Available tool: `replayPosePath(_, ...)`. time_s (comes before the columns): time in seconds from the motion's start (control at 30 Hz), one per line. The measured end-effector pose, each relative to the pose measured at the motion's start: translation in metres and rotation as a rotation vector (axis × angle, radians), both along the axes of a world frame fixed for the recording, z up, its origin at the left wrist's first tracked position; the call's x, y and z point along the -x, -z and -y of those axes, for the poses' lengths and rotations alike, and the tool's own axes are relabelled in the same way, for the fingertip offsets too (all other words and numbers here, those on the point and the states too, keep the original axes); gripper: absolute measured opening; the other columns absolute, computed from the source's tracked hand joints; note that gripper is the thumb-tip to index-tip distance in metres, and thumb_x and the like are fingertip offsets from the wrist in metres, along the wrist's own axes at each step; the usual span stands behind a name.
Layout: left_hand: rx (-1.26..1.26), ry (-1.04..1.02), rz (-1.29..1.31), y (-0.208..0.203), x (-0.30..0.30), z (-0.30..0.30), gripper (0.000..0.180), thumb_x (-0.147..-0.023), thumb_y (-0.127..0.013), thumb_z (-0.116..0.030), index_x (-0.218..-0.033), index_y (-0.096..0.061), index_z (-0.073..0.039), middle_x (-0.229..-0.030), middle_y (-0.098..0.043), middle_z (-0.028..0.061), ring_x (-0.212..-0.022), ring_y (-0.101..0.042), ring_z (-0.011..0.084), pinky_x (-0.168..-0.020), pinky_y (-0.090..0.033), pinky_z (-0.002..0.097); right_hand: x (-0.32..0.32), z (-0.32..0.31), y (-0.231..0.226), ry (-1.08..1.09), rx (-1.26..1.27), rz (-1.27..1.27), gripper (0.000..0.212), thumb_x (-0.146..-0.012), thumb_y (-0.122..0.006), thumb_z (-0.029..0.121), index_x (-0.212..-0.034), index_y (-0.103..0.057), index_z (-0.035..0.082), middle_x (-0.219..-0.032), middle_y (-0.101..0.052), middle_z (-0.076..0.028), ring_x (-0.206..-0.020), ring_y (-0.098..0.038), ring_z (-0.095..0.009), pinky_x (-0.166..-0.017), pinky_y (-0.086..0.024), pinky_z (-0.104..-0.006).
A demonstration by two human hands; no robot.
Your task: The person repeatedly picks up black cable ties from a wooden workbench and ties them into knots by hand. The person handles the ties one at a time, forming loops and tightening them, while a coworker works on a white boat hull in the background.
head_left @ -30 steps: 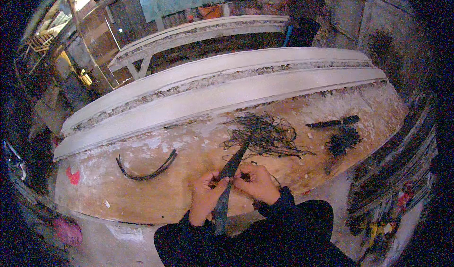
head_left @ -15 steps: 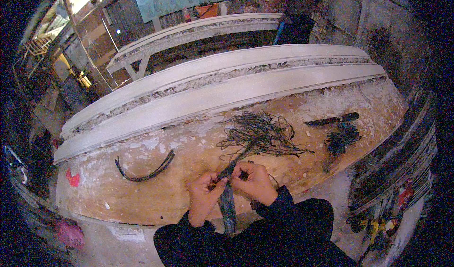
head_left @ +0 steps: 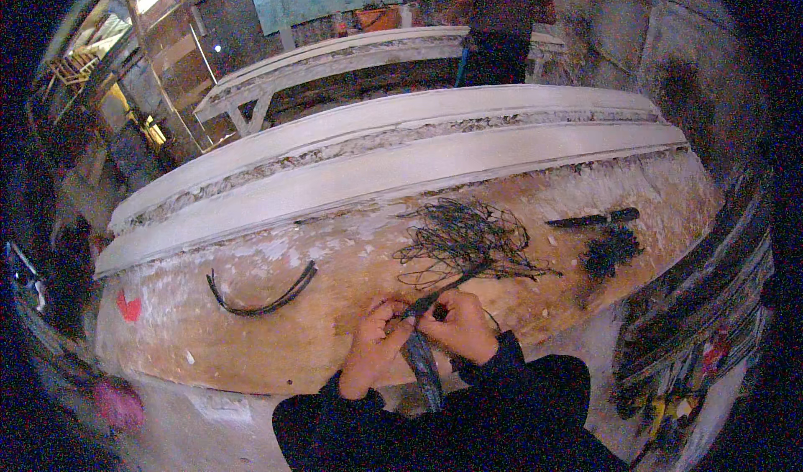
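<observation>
ok so rn both hands are on a long dark strip (head_left: 423, 370), lower middle of the frame, over the near edge of a worn wooden board (head_left: 293, 359). Left hand (head_left: 378, 343) has the strip pinched btwn thumb & fingers. Right hand (head_left: 460, 325) is right beside it, fingers curled in & thumb pressed to fingertips at the strip's edge; can't tell if it's got anything tiny in there, too blurry.

Imo the step is fine 2-hand work on the strip, so tips: hold the left pinch firm and close to the right fingertips, bc a short span prob flexes less. Do the small moves w/ the right only. Lay the strip flat b4 pulling, a twist would likely make it wander.

Also watch the far end: it angles up-right to the tangle of dark cord (head_left: 468, 233) mid-frame, and it could snag there. Can't tell if they're joined tho. I'd shift the tangle over a bit, toward the open wood left of it, near the curved dark strips (head_left: 261, 311), fwiw.
</observation>
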State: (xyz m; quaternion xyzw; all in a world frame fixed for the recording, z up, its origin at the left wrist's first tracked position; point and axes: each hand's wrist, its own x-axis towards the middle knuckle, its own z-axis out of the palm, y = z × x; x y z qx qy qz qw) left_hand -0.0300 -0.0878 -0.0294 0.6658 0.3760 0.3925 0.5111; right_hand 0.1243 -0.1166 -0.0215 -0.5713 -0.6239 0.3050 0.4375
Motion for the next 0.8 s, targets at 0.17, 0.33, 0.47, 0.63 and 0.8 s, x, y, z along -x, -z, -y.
replayPosePath(0.17, 0.214, 0.072, 0.129, 0.003, 0.005, -0.004, 0.015, -0.082, -0.055, -0.013, -0.091, -0.059, -0.001, -0.086, -0.052, 0.0011, -0.083, -0.049, 0.0089, -0.069, -0.041, 0.0209, 0.003, -0.005, 0.007, -0.053, -0.062, -0.243, 0.006, -0.069, -0.059, 0.009, -0.070, -0.056, 0.004, -0.069, -0.055, -0.004, -0.065, -0.051, -0.011, -0.057, -0.041, -0.0254)
replayPosePath(0.33, 0.392, 0.086, 0.228, 0.001, 0.009, -0.003, 0.014, -0.084, -0.054, -0.014, -0.090, -0.058, -0.002, -0.082, -0.054, -0.0005, -0.077, -0.050, 0.0075, -0.068, -0.040, 0.0206, 0.001, -0.003, 0.003, -0.151, -0.023, -0.246, 0.008, -0.071, -0.058, 0.008, -0.069, -0.053, 0.002, -0.070, -0.052, 0.000, -0.068, -0.047, -0.008, -0.057, -0.039, -0.0234)
replayPosePath(0.47, 0.363, 0.028, 0.304, 0.002, 0.009, -0.003, 0.013, -0.083, -0.054, -0.014, -0.088, -0.058, -0.002, -0.080, -0.057, -0.0003, -0.073, -0.051, 0.0075, -0.065, -0.041, 0.0213, 0.003, 0.000, -0.004, -0.165, -0.001, -0.299, 0.010, -0.073, -0.057, 0.010, -0.069, -0.054, 0.001, -0.069, -0.053, -0.002, -0.066, -0.048, -0.009, -0.058, -0.040, -0.0239)
replayPosePath(0.63, 0.431, -0.178, 0.484, -0.002, 0.014, 0.001, 0.010, -0.083, -0.055, -0.015, -0.086, -0.056, -0.005, -0.080, -0.057, 0.0007, -0.070, -0.052, 0.0089, -0.061, -0.042, 0.0227, 0.005, -0.001, 0.001, -0.061, 0.028, -0.198, 0.012, -0.073, -0.056, 0.011, -0.067, -0.054, 0.001, -0.066, -0.053, -0.002, -0.063, -0.048, -0.010, -0.057, -0.039, -0.0238)
replayPosePath(0.8, 0.304, -0.314, 0.665, -0.027, 0.050, -0.003, 0.010, -0.084, -0.054, -0.019, -0.087, -0.055, -0.010, -0.081, -0.058, 0.0006, -0.070, -0.053, 0.0104, -0.058, -0.042, 0.0220, 0.002, -0.004, 0.009, -0.071, -0.008, -0.182, 0.012, -0.071, -0.056, 0.011, -0.065, -0.053, 0.001, -0.064, -0.053, -0.002, -0.062, -0.048, -0.010, -0.057, -0.038, -0.0245)
